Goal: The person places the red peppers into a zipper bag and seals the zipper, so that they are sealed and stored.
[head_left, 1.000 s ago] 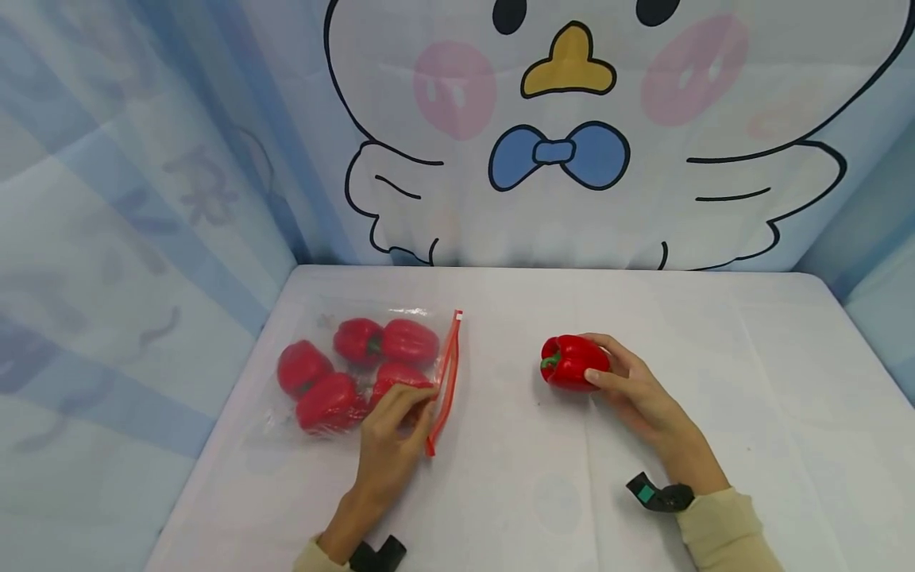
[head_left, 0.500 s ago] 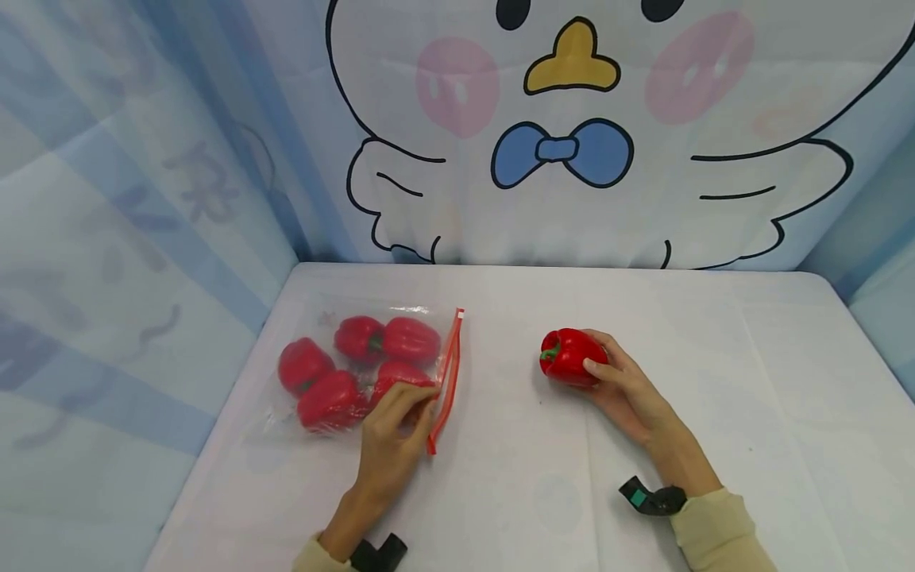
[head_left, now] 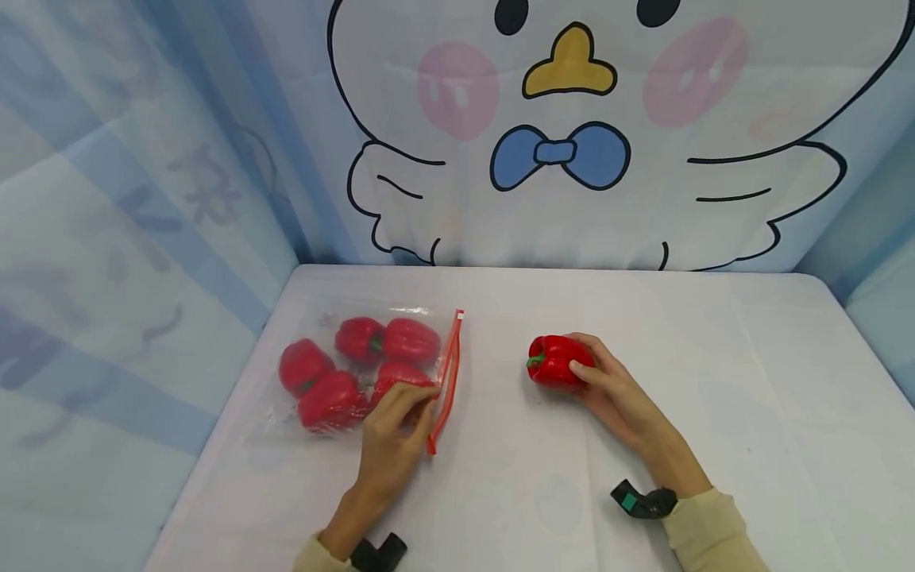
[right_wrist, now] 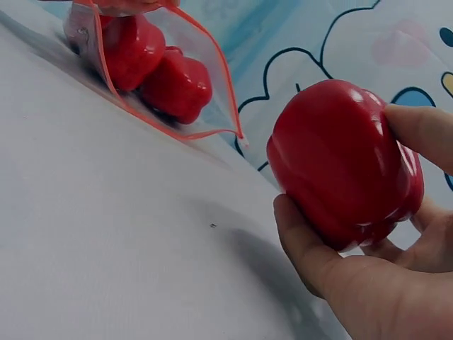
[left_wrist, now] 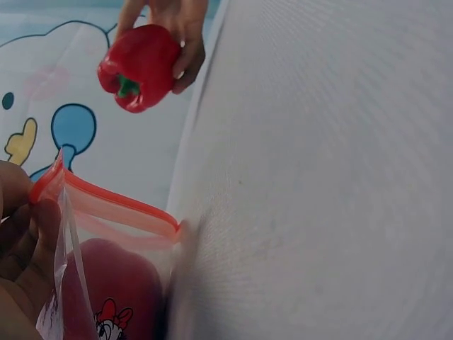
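Observation:
A clear zip bag (head_left: 314, 314) with a red zip edge lies on the left of the table, several red bell peppers (head_left: 332, 401) inside it. My left hand (head_left: 393, 433) pinches the bag at its mouth, and the red edge (left_wrist: 120, 198) stands parted in the left wrist view. To the right of the bag, my right hand (head_left: 608, 389) grips another red bell pepper (head_left: 557, 361), its green stem facing the bag. In the right wrist view thumb and fingers wrap this pepper (right_wrist: 340, 163), and its shadow falls on the cloth below.
A white cloth covers the table (head_left: 500, 492). Behind it hangs a curtain (head_left: 572, 222) printed with a cartoon bird, and a blue-white curtain (head_left: 143, 318) runs along the left side. Dark wrist cameras (head_left: 646, 500) sit at both wrists.
My right hand has carried the pepper a little to the left, closer to the bag's mouth. The left hand and the bag have stayed put.

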The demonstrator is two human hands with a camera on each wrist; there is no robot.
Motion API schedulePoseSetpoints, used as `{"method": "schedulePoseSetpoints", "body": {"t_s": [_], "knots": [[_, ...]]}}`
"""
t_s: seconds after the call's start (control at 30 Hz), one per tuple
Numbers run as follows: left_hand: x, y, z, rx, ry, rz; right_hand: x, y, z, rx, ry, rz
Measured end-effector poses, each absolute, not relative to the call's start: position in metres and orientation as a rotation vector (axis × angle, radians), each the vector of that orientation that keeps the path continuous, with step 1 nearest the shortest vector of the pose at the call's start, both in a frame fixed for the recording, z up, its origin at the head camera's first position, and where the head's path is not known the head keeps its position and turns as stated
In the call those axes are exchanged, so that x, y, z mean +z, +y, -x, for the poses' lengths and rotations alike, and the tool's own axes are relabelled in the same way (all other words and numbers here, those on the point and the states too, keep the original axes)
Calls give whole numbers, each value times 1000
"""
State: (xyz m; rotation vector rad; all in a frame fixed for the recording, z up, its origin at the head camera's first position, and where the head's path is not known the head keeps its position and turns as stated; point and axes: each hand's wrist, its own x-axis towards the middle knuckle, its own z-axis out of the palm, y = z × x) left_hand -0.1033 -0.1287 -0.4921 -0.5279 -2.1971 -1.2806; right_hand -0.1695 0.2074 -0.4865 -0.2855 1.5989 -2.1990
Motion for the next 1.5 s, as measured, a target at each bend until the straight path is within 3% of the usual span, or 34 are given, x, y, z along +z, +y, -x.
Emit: {"method": "schedulePoseSetpoints", "body": {"t_s": [1.5], "knots": [[-489,-129,101,-1316,-2203,531,-487,77,163,-2065,2046,165]]}}
